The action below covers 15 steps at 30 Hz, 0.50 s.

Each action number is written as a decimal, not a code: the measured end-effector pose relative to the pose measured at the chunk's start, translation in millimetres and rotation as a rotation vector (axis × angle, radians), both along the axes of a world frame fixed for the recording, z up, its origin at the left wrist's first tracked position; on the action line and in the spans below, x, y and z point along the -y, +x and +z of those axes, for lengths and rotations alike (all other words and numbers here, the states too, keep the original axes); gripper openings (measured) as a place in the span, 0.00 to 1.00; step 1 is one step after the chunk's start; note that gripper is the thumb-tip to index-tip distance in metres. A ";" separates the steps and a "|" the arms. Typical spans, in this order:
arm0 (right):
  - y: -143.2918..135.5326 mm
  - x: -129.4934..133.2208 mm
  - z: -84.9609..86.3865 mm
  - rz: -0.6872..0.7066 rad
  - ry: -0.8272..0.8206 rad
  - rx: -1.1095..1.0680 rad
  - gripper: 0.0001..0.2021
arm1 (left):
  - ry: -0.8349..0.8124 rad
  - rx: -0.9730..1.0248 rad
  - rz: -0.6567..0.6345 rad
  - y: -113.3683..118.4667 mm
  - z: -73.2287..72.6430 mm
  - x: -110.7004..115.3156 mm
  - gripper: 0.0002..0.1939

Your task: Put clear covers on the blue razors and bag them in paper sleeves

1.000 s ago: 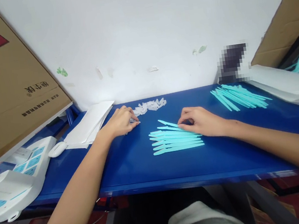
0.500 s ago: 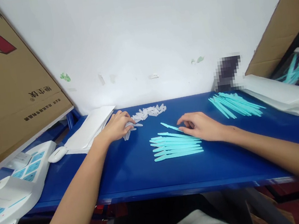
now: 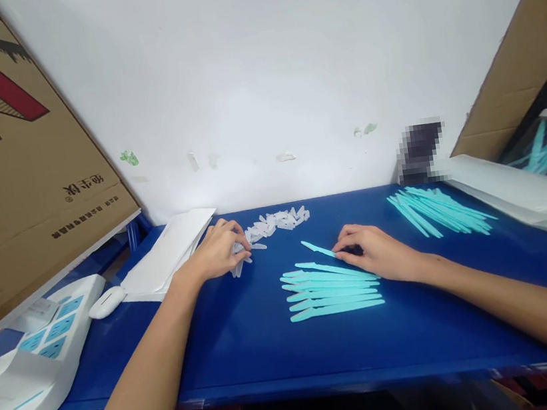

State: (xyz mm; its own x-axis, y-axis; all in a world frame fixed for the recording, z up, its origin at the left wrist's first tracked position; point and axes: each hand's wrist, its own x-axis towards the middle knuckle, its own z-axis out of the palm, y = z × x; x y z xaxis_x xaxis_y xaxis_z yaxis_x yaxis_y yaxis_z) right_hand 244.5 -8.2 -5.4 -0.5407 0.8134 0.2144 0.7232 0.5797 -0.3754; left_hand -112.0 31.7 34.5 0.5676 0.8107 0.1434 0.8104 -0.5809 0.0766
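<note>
My left hand (image 3: 222, 249) is at the left end of a pile of small translucent white blade caps (image 3: 271, 224), thumb and fingers pinched together on a cap (image 3: 240, 256) partly hidden by the fingertips. My right hand (image 3: 373, 249) pinches the near end of a turquoise eyebrow razor (image 3: 317, 248), which lies slanted with its tip toward the upper left. Just below it, several more turquoise razors (image 3: 335, 292) lie side by side in a fanned row, tips to the left. A looser heap of the same razors (image 3: 443, 209) lies farther right.
White sheets or bags (image 3: 160, 260) lie on the blue table (image 3: 274, 359) at left, beside a white earbud case (image 3: 107, 302) and a power strip (image 3: 46, 359). White packaging (image 3: 518, 193) is at right. A cardboard box (image 3: 37, 169) stands at left; the wall closes the back.
My right thumb and fingers have closed on the slanted razor's end. My left fingertips have drawn together among the caps. The camera view has tilted up slightly.
</note>
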 end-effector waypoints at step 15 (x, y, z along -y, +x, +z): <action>2.2 1.5 -2.9 -0.035 0.046 0.054 0.13 | 0.183 -0.061 0.071 20.6 -25.6 -9.5 0.22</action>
State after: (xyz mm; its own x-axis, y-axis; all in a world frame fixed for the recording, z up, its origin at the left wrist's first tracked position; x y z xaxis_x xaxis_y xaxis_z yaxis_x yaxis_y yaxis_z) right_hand 246.6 -9.6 -8.3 -0.5237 0.8221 0.2233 0.7620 0.5692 -0.3087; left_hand -91.5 41.1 8.9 0.5220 0.8129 0.2585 0.8498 -0.5217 -0.0756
